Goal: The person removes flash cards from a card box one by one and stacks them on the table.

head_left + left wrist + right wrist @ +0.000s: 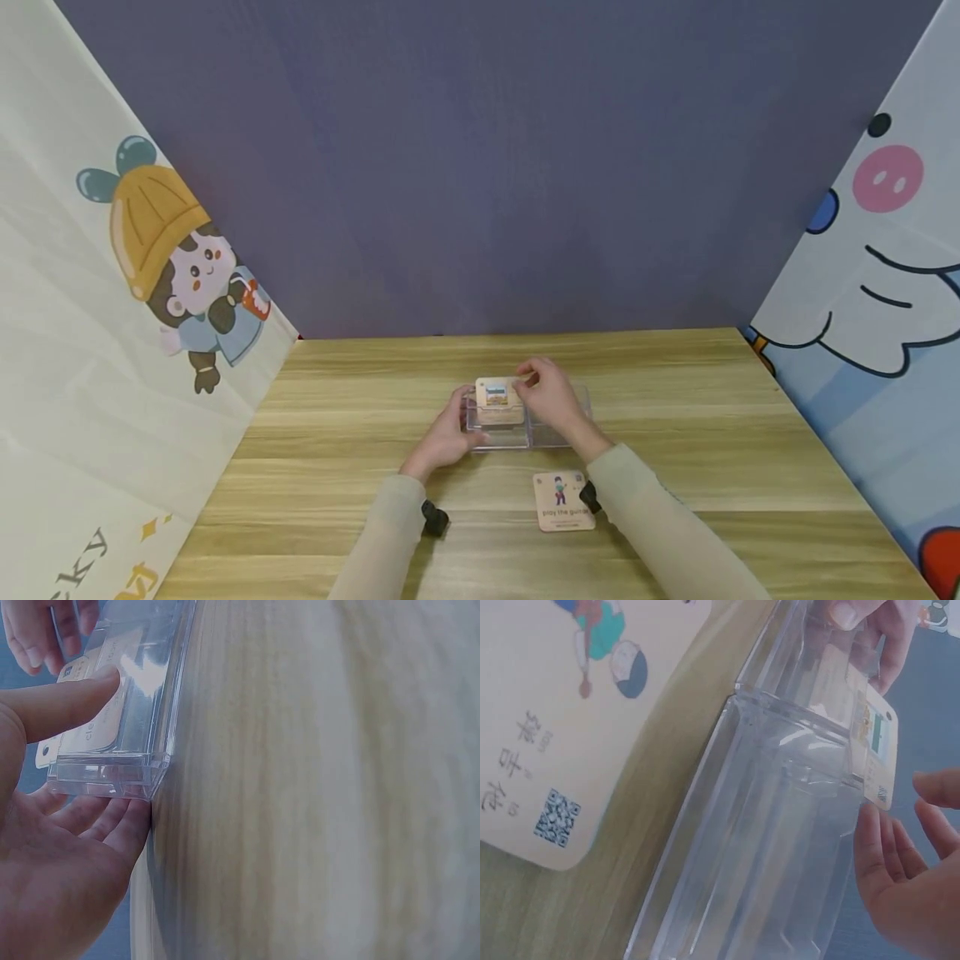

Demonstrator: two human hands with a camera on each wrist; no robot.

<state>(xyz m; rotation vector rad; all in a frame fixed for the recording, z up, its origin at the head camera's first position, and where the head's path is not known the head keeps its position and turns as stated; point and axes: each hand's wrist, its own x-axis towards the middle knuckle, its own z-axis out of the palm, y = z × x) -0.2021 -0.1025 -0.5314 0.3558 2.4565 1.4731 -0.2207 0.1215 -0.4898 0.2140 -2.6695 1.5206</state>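
A clear plastic box (551,435) with two compartments sits mid-table. In its left compartment a small printed card (491,385) stands upright, its top above the rim. My left hand (442,435) grips the box's left end; in the left wrist view the thumb (75,705) lies over the front and the fingers reach round the end wall. At the card's right edge is my right hand (553,402). The right wrist view shows its fingertips (870,817) at the card's corner, the thumb apart from it. The right compartment (742,855) holds no card.
A second card (564,518), reading "play the guitar", lies on the wooden table (360,400) in front of the box, partly under the right forearm. A dark panel (510,167) rises behind the table, with printed sheets (75,333) at both sides.
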